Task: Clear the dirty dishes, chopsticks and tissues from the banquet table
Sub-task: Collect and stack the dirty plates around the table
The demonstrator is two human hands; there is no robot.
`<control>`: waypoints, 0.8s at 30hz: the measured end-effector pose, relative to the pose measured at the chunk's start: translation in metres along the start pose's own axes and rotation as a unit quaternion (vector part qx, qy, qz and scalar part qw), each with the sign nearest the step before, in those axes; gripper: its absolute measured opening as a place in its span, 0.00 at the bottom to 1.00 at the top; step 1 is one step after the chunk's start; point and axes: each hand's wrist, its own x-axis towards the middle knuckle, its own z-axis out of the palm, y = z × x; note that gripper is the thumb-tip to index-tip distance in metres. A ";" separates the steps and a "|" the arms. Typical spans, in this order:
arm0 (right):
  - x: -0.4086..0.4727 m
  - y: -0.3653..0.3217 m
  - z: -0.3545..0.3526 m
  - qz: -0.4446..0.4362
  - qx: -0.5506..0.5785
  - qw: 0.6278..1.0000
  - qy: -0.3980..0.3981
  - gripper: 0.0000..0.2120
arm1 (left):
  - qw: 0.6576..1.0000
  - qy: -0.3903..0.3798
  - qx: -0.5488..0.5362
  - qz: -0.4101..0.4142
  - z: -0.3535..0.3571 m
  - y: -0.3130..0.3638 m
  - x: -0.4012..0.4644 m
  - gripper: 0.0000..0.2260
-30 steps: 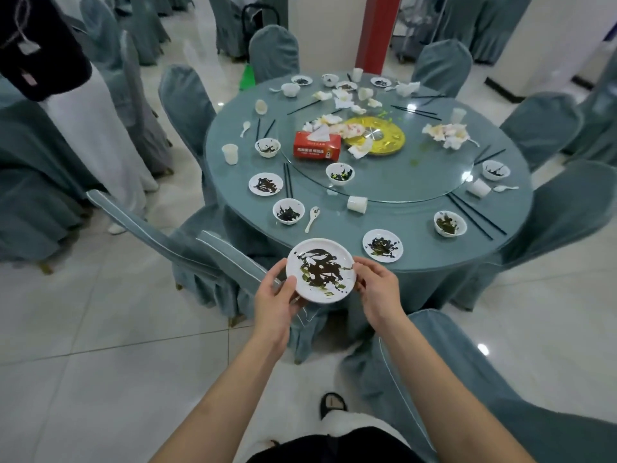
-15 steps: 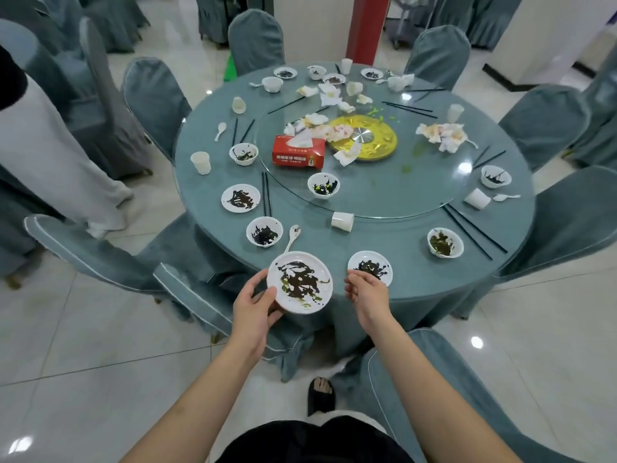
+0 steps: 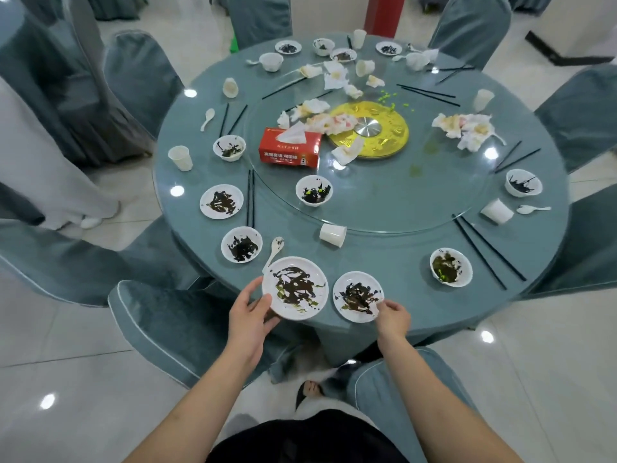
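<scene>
The left hand [image 3: 248, 310] grips a dirty white plate [image 3: 295, 288] by its near edge, thumb on the rim and fingers under it. The plate is now over the near edge of the round table [image 3: 384, 228]; a second ago it was held out past the table edge, with both hands on it. The right hand [image 3: 392, 315] has let go of that plate and moved to the right. Now its fingers pinch the near rim of a second dirty plate [image 3: 358, 296], which lies flat on the table just beside the first one. A white spoon [image 3: 273, 250] lies just behind the held plate. Farther back are dirty bowls, like one [image 3: 241, 244] on the left, black chopsticks [image 3: 484, 250], cups, a red tissue box [image 3: 289, 147] and crumpled tissues [image 3: 464, 128].
</scene>
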 end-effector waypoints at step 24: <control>0.015 -0.012 0.016 -0.024 0.037 0.998 -0.052 0.06 | 0.999 0.036 0.015 0.009 0.004 0.004 0.016 0.17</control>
